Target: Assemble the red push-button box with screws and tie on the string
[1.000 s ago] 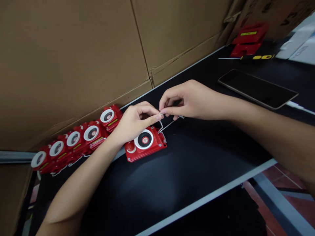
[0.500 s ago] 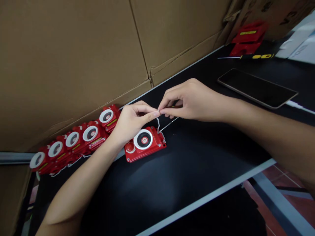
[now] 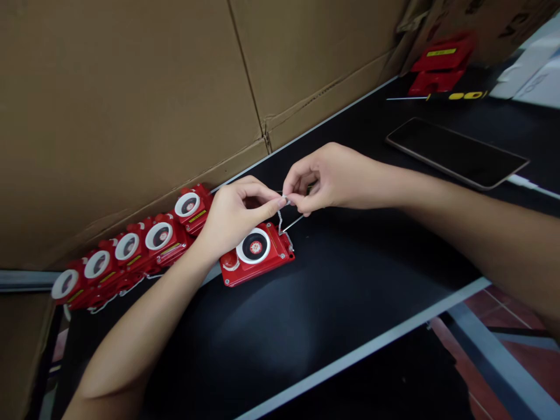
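Thumb and fingers of my left hand (image 3: 242, 213) pinch a thin white cord (image 3: 280, 220) above a red alarm sounder (image 3: 275, 254). Closed on the same cord, the fingertips of my right hand (image 3: 312, 181) nearly touch the left ones. From the fingertips the cord runs down to the sounder's right end. The sounder lies on the black table, with a white ring round its dark round horn and a small red dome at its left. A thin metal rod (image 3: 293, 223) slants from that right end toward my right hand; its far end is hidden.
Several similar red sounders (image 3: 160, 236) stand in a row along the cardboard (image 3: 131, 116) at left. A phone (image 3: 455, 153) with a white cable, a yellow-and-black screwdriver (image 3: 464, 95), a red housing (image 3: 441, 61) and white boxes (image 3: 538, 76) lie at right.
My right hand has shifted slightly, its fingers more curled, and more of the cord shows between the fingertips. The left hand keeps its pinch; the sounder stays on the table.
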### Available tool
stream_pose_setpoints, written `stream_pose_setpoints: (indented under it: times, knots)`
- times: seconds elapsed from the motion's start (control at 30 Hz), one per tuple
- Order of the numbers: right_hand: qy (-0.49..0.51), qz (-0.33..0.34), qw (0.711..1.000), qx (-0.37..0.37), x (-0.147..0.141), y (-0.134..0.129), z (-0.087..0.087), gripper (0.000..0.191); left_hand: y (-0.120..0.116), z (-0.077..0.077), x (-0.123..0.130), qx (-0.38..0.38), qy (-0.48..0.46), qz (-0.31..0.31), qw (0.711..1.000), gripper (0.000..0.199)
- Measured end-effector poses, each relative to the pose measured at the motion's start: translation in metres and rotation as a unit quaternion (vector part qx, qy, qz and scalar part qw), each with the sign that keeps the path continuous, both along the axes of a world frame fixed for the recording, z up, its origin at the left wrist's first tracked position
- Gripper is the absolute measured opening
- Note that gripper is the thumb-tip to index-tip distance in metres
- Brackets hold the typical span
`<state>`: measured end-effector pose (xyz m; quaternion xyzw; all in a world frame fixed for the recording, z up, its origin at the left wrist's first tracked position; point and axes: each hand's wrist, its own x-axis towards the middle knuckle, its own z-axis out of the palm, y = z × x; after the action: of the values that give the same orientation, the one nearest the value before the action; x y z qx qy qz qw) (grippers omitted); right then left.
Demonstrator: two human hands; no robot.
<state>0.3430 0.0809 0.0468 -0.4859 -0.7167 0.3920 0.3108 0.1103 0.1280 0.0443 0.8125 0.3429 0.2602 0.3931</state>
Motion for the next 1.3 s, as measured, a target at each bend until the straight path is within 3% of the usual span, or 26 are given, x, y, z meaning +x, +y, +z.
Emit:
stream_pose_setpoints:
  times: [0.13,0.33,0.53,0.7,0.8,0.9,1.03,1.1,1.3]
  knots:
    - [0.061,0.013,0.995,-0.073,0.003,0.002,-0.002,0.006,0.0,-0.003,0.0,0.044,0.005,-0.002,0.999,0.019]
    - [0.071,0.03,0.994,-0.075,0.007,0.004,-0.003,0.01,0.002,-0.005,-0.002,0.068,-0.032,-0.008,0.997,0.029]
    - [0.088,0.061,0.991,-0.075,0.009,0.006,-0.003,0.021,0.001,-0.002,-0.006,0.275,-0.004,-0.057,0.96,0.013]
    - [0.093,0.066,0.99,-0.087,0.009,0.006,-0.003,0.016,0.001,-0.001,-0.008,0.288,0.005,-0.062,0.956,0.014]
    - [0.095,0.065,0.992,-0.055,0.006,0.006,-0.006,0.011,0.0,0.0,-0.007,0.264,0.013,-0.037,0.964,0.013]
    - [0.087,0.044,0.995,-0.007,0.003,0.004,-0.011,0.008,0.0,0.001,-0.005,0.171,-0.009,-0.014,0.985,0.012]
    - [-0.013,-0.018,0.98,0.196,0.008,-0.001,-0.008,0.011,0.003,0.002,-0.002,-0.013,-0.062,-0.002,0.998,0.02]
    - [-0.065,-0.006,0.965,0.254,0.012,-0.003,-0.004,0.012,0.004,0.002,-0.001,-0.063,-0.079,-0.004,0.995,0.023]
    - [-0.093,0.051,0.96,0.258,0.013,-0.004,-0.002,0.015,0.007,0.001,0.0,-0.119,-0.107,-0.018,0.987,0.045]
